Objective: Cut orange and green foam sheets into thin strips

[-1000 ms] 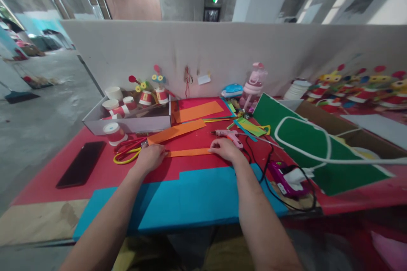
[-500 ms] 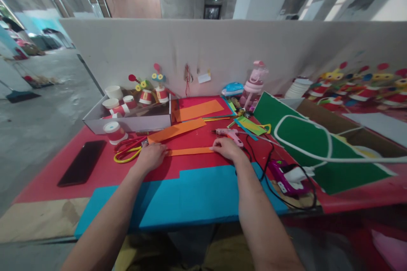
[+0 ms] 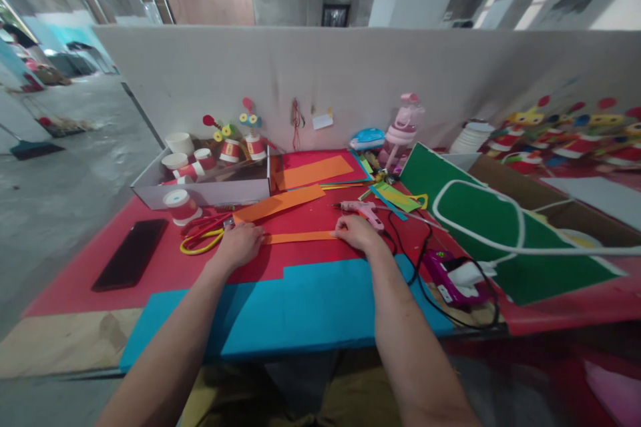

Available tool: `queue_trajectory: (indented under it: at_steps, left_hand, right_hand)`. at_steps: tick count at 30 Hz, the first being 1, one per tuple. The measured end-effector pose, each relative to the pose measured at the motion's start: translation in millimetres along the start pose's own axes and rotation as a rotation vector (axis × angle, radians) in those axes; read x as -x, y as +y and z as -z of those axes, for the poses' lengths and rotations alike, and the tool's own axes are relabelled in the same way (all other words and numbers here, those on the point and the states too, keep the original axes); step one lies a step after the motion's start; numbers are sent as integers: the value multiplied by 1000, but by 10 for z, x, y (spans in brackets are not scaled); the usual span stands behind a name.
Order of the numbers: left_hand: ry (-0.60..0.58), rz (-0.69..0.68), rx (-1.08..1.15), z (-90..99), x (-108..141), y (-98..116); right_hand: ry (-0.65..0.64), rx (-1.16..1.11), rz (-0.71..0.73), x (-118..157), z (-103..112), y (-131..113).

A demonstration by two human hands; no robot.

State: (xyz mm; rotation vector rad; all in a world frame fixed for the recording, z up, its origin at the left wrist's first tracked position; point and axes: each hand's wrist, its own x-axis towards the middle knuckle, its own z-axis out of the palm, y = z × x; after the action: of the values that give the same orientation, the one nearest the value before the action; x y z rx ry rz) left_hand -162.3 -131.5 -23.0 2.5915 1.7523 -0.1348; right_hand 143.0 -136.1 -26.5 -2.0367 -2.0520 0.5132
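A narrow orange paper strip (image 3: 299,237) stretches between my two hands just above or on the red table cover. My left hand (image 3: 241,243) pinches its left end, and my right hand (image 3: 356,232) pinches its right end. Behind the strip lies a wider orange paper piece (image 3: 280,204), its left end close to my left hand. Scissors with red and yellow handles (image 3: 200,248) rest beside my left hand. A pink glue gun (image 3: 364,210) lies right behind my right hand. Blue paper sheets (image 3: 310,310) lie under my forearms at the table's front edge.
To the left are a black phone (image 3: 131,255), a paper cup (image 3: 180,205) and a white box (image 3: 205,195) with cups and figures. A purple power strip (image 3: 455,279), black cords and a green board (image 3: 501,240) with a white cable are on the right. A pink bottle (image 3: 401,133) stands behind.
Both hands keep hold of the orange paper strip in nearly the same place. The view shifts very slightly.
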Motion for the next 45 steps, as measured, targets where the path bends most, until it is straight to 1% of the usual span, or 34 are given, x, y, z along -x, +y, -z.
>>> queue_trajectory:
  at_steps: [10,19,21,24,27,30,36,45]
  left_hand:
    - [-10,2,-9,11,5,-1]
    - [-5,-8,0,-2,1,-17]
    - [18,-6,1,4,22,-10]
    - [113,-9,-28,7,65,3]
    - [219,-90,-58,-22,87,-3]
    - [259,-193,-62,-65,78,-22]
    - [259,-315,-93,-67,67,-5]
    - [215,-360,-128,-74,54,24]
  right_hand:
    - [6,-14,-36,-37,-26,-9]
    - [19,-15,-15,-57,-53,15]
    - [27,-17,-15,-49,-55,17]
    - [53,-28,-7,-48,-68,29]
    - [72,-40,-6,-60,-86,43]
    - [67,-38,-13,-72,-95,46]
    - [71,-20,-17,-81,-105,46]
    - [78,-22,-17,-58,-80,21]
